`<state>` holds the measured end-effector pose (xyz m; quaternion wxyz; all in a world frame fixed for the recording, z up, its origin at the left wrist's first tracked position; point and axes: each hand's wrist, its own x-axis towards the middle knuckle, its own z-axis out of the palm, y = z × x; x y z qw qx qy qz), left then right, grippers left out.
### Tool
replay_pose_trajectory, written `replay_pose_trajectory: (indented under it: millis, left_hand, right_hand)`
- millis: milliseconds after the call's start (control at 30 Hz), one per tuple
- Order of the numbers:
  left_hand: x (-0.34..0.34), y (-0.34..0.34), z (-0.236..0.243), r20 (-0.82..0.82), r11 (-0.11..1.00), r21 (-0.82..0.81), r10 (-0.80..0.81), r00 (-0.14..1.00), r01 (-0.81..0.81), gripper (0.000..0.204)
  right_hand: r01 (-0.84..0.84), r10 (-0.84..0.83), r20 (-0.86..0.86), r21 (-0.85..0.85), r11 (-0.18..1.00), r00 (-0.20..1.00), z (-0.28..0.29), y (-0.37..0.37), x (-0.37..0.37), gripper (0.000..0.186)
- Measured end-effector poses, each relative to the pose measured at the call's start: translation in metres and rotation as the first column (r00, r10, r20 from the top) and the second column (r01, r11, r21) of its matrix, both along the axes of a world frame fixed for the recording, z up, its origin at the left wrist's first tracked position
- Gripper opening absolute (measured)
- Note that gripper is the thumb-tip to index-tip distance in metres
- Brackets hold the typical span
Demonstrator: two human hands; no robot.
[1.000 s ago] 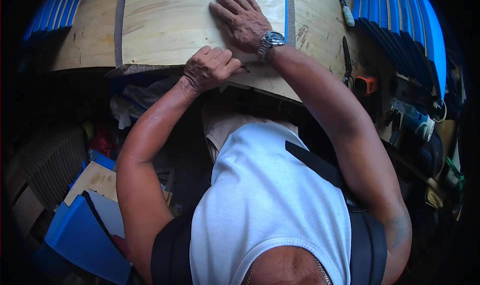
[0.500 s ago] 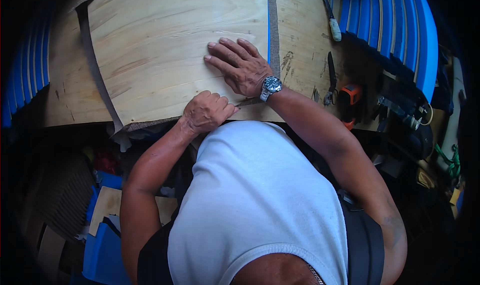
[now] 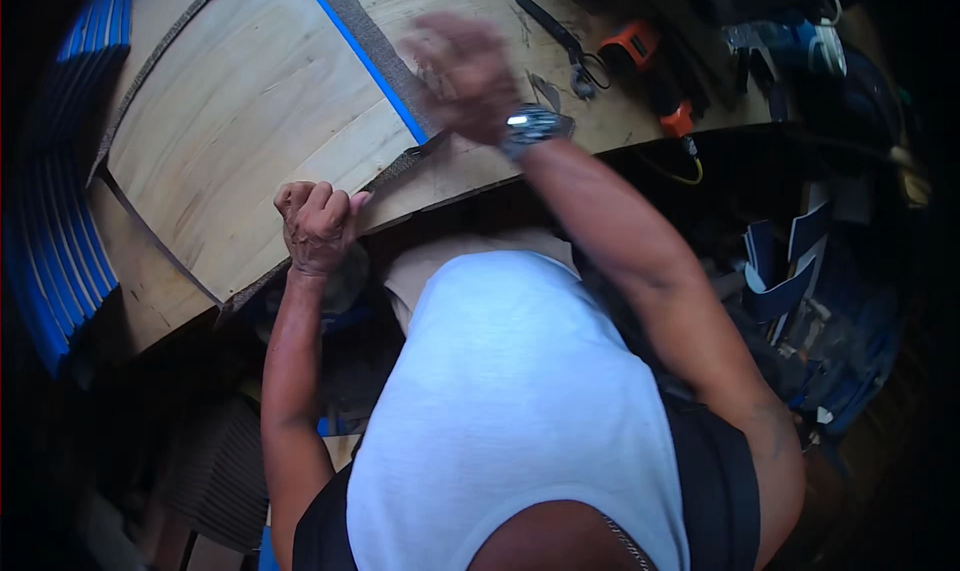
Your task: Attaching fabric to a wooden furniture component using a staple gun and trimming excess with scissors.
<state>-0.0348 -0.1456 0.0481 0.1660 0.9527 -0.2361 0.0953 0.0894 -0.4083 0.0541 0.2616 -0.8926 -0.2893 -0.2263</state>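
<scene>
A pale plywood panel [image 3: 240, 121] lies on a larger piece of grey textured fabric [image 3: 375, 46] on the workbench, and a blue edge runs along the panel's right side. My left hand [image 3: 320, 226] is closed in a fist at the panel's near edge. Its fingers are curled under, so what they hold, if anything, is hidden. My right hand [image 3: 462, 76], with a metal watch [image 3: 535, 126] on the wrist, is over the fabric strip and bench right of the panel. Motion smears its fingers. By the near right corner, the fabric edge looks turned up.
Black scissors [image 3: 560, 36] lie on the bench right of my right hand. Beyond them is an orange and black power tool [image 3: 632, 46] with a yellow cord. Blue-edged curved pieces [image 3: 60, 261] are stacked at the left. The bench's near edge [image 3: 460, 191] runs before my body.
My right hand has lifted off the panel and swung right. My left hand stays closed at the near edge. The whole view has turned, bringing the scissors and power tool closer to the middle.
</scene>
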Motion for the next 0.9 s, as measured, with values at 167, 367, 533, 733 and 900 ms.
replay_pose_trajectory:
  millis: [167,367,533,733,900]
  left_hand:
    - [0.019,-0.006,0.000,0.000,0.996,-0.079,-0.028,1.000,0.028,0.029]
    - [0.020,-0.007,-0.013,-0.041,0.992,-0.041,-0.123,0.992,0.121,0.027]
    - [0.022,-0.001,-0.015,-0.089,0.992,-0.031,-0.122,0.988,0.120,0.025]
    - [0.023,-0.001,-0.010,-0.115,0.993,-0.060,-0.111,0.987,0.105,0.025]
    - [0.022,-0.001,-0.007,-0.096,0.989,-0.138,-0.067,0.993,0.053,0.024]
  right_hand:
    - [0.722,-0.802,-0.090,-0.386,0.574,0.590,-0.018,-0.252,-0.036,0.063]
    - [0.440,-0.596,-0.789,-0.485,0.755,0.152,-0.059,-0.291,-0.046,0.067]
    - [0.590,-0.820,-0.392,-0.570,0.572,0.417,0.013,-0.262,-0.048,0.056]
    - [0.723,-0.784,-0.492,-0.373,0.582,0.378,0.053,-0.244,-0.094,0.052]
    - [0.686,-0.348,-0.736,0.212,0.697,0.580,0.044,-0.158,-0.193,0.035]
